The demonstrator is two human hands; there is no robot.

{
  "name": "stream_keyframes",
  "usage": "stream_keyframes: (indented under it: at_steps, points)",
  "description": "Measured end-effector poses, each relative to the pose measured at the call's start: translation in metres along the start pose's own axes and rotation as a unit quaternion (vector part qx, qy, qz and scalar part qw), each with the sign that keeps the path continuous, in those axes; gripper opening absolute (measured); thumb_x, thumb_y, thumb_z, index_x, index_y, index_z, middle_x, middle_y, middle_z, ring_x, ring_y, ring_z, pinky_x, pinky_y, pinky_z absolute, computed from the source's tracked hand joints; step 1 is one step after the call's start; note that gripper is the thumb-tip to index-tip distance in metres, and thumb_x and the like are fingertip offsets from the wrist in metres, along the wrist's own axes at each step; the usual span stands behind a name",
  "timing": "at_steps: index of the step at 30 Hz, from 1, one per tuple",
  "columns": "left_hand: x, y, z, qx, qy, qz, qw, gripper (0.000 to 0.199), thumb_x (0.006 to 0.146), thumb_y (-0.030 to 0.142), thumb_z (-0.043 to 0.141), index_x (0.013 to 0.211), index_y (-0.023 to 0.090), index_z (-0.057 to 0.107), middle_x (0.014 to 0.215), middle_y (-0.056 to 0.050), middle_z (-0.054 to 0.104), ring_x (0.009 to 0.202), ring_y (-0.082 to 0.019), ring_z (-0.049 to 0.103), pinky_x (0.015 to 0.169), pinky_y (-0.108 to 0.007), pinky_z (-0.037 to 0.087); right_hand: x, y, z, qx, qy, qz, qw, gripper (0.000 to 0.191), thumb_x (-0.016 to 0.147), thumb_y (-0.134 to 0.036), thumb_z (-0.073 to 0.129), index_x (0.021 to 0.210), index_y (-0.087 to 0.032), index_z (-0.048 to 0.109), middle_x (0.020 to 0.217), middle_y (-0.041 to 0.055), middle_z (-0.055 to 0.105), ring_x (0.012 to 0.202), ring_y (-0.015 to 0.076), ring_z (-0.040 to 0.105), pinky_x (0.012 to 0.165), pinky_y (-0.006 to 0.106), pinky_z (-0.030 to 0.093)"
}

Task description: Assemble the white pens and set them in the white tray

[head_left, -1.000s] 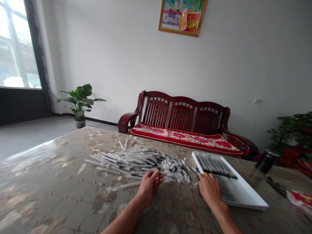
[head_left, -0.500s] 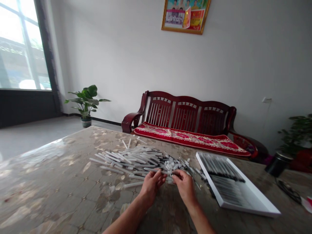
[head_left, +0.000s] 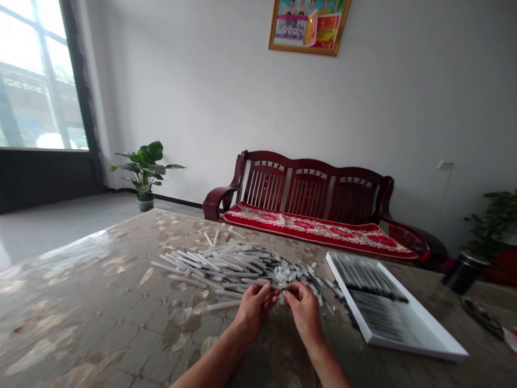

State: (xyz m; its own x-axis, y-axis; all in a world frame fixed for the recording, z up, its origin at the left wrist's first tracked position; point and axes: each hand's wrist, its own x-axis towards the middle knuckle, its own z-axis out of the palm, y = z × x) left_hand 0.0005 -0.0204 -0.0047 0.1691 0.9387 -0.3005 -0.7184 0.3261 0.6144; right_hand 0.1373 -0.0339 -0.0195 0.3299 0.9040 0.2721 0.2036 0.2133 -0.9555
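Note:
My left hand (head_left: 255, 307) is closed around a slim pen (head_left: 254, 282), whose grey-white barrel sticks out to the left past the fingers. The fingers of my right hand (head_left: 302, 303) pinch at the pen's other end, where a small dark part shows; its exact kind is hidden by the fingertips. Just beyond both hands spreads a heap of whitish pen barrels (head_left: 218, 261), with dark pieces among them. Small clear pieces that look like pen caps (head_left: 286, 269) lie at the heap's right side.
To the right stands a shallow white box (head_left: 424, 345) with two rows of pens (head_left: 367, 275) in it. Loose dark parts (head_left: 350, 312) lie along its left edge. A black cable (head_left: 479, 318) rests farther right on the patterned table (head_left: 100, 302). Behind is a wooden bench (head_left: 307, 188).
My two hands have come slightly closer together at the pen. The heap and the box stay as they were; the view has shifted a little.

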Motion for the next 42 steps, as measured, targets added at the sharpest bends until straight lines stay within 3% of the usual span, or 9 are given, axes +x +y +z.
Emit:
stream_keyframes:
  at_steps: [8, 14, 18, 23, 27, 30, 34, 38, 42]
  points:
    - [0.003, -0.004, -0.003, 0.003, -0.009, 0.007, 1.0, 0.015, 0.077, 0.006, 0.075, 0.078, 0.015, 0.063, 0.066, -0.001, 0.071, 0.062, -0.012, 0.071, 0.058, -0.017, 0.057, -0.001, -0.002, 0.004, 0.042, 0.023, 0.019, 0.999, 0.025, 0.063, -0.04, 0.076, 0.073, -0.019, 0.07, 0.065, 0.0019, 0.071, 0.058, 0.0177, 0.063, 0.055, 0.027, 0.053]
    - [0.006, -0.006, -0.007, 0.011, -0.024, 0.013, 1.0, 0.022, 0.067, 0.014, 0.086, 0.074, 0.014, 0.065, 0.065, -0.001, 0.071, 0.063, -0.012, 0.07, 0.058, -0.017, 0.056, -0.002, -0.001, 0.005, 0.064, 0.02, 0.04, 0.997, 0.034, 0.062, -0.047, 0.076, 0.08, -0.019, 0.071, 0.073, 0.0046, 0.074, 0.065, 0.0213, 0.067, 0.058, 0.031, 0.056]
    - [0.007, -0.008, -0.009, 0.021, -0.039, 0.021, 0.999, 0.032, 0.056, 0.024, 0.093, 0.072, 0.014, 0.066, 0.064, -0.002, 0.072, 0.062, -0.013, 0.07, 0.058, -0.018, 0.056, -0.004, 0.005, 0.004, 0.003, -0.001, 0.02, 1.0, 0.038, 0.071, -0.057, 0.068, 0.081, -0.019, 0.07, 0.073, 0.0051, 0.072, 0.061, 0.0205, 0.064, 0.055, 0.03, 0.052]
    - [0.005, -0.009, -0.009, 0.025, -0.042, 0.035, 0.998, 0.044, 0.044, 0.033, 0.096, 0.071, 0.015, 0.066, 0.064, -0.001, 0.072, 0.062, -0.014, 0.07, 0.058, -0.02, 0.055, -0.006, 0.005, 0.002, -0.133, 0.002, -0.07, 0.989, 0.043, 0.085, -0.062, 0.052, 0.075, -0.022, 0.064, 0.066, 0.003, 0.067, 0.061, 0.0186, 0.06, 0.056, 0.027, 0.045]
    - [0.002, -0.008, -0.008, 0.035, -0.049, 0.037, 0.997, 0.046, 0.044, 0.036, 0.096, 0.073, 0.015, 0.067, 0.066, -0.001, 0.072, 0.064, -0.014, 0.07, 0.06, -0.022, 0.056, -0.008, 0.002, 0.001, -0.169, 0.001, -0.075, 0.983, 0.051, 0.09, -0.064, 0.04, 0.067, -0.023, 0.058, 0.062, 0.0021, 0.064, 0.058, 0.018, 0.058, 0.056, 0.027, 0.043]
    - [0.002, -0.006, -0.007, 0.032, -0.046, 0.038, 0.998, 0.047, 0.043, 0.037, 0.096, 0.072, 0.015, 0.067, 0.065, -0.001, 0.072, 0.064, -0.013, 0.07, 0.061, -0.021, 0.056, -0.009, -0.001, 0.0, -0.144, -0.027, -0.051, 0.988, 0.051, 0.093, -0.062, 0.032, 0.072, -0.024, 0.059, 0.065, 0.0014, 0.064, 0.06, 0.0182, 0.059, 0.056, 0.027, 0.045]
    - [0.002, -0.006, -0.005, 0.032, -0.048, 0.029, 0.998, 0.049, 0.04, 0.038, 0.096, 0.071, 0.014, 0.068, 0.065, -0.002, 0.072, 0.062, -0.013, 0.068, 0.061, -0.02, 0.055, -0.011, -0.004, -0.001, -0.143, -0.044, -0.081, 0.985, 0.038, 0.09, -0.057, 0.044, 0.083, -0.024, 0.062, 0.077, 0.0018, 0.069, 0.073, 0.019, 0.063, 0.065, 0.027, 0.048]
    - [0.001, -0.007, -0.005, 0.038, -0.061, 0.028, 0.997, 0.048, 0.04, 0.038, 0.096, 0.071, 0.013, 0.068, 0.065, -0.003, 0.072, 0.063, -0.014, 0.068, 0.06, -0.02, 0.054, -0.009, 0.0, -0.002, -0.168, -0.05, -0.054, 0.983, 0.048, 0.091, -0.059, 0.039, 0.066, -0.023, 0.057, 0.061, 0.0013, 0.062, 0.059, 0.0181, 0.056, 0.056, 0.028, 0.042]
    - [0.001, -0.008, -0.006, 0.038, -0.061, 0.032, 0.997, 0.048, 0.041, 0.038, 0.096, 0.071, 0.014, 0.068, 0.065, -0.002, 0.072, 0.063, -0.014, 0.068, 0.061, -0.021, 0.054, -0.008, 0.001, -0.003, -0.144, -0.056, -0.041, 0.987, 0.047, 0.092, -0.06, 0.036, 0.073, -0.024, 0.059, 0.065, 0.0002, 0.063, 0.061, 0.018, 0.057, 0.056, 0.027, 0.043]
